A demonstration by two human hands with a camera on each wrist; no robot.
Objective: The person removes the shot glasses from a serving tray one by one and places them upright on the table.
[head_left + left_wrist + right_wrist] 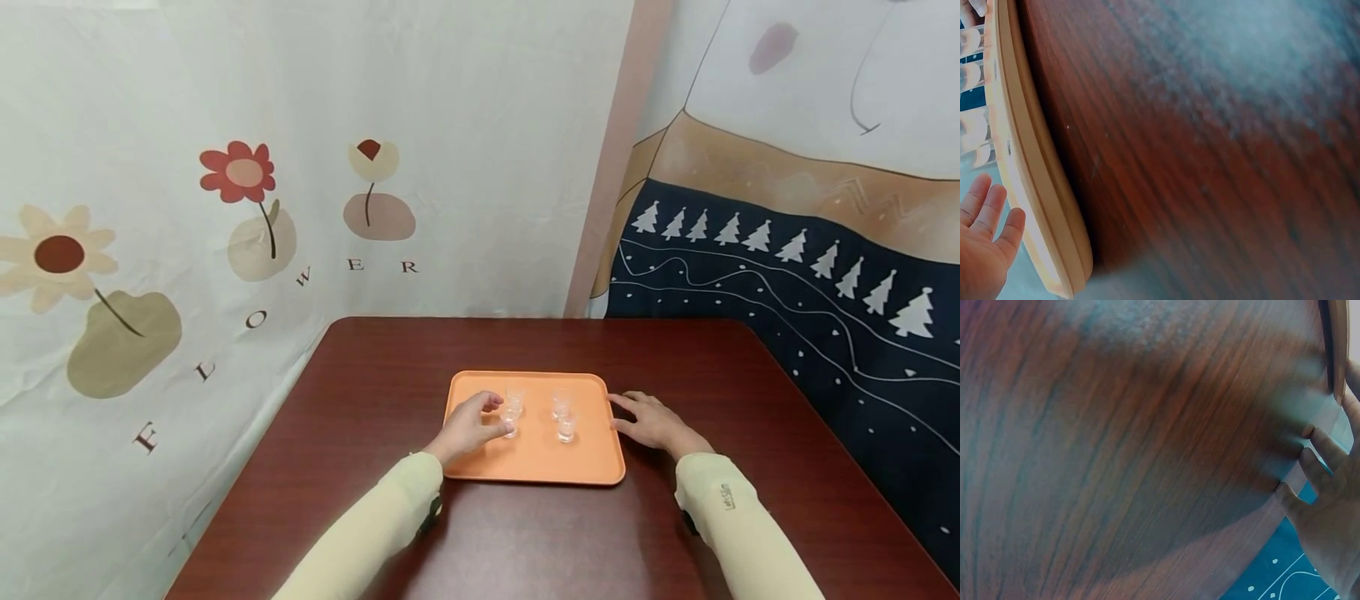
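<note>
Several small clear cups stand on an orange tray (536, 467), in a left and a right group. My left hand (467, 429) reaches over the tray's left side, thumb and fingers apart, beside the front left cup (511, 427) and the back left cup (515, 397). Whether the thumb touches a cup, I cannot tell. In the left wrist view, three fingers of the left hand (985, 237) extend inside the tray rim (1035, 150). At the tray's right edge, my right hand (656, 423) rests with fingers spread; thumb and fingertips are at the rim. The front right cup (566, 430) stands further in.
The tray lies on a dark red-brown wooden table (375, 375). Behind the table hangs a pale cloth with printed flowers (243, 173). To the right, a dark blue cloth (750, 292) shows white trees.
</note>
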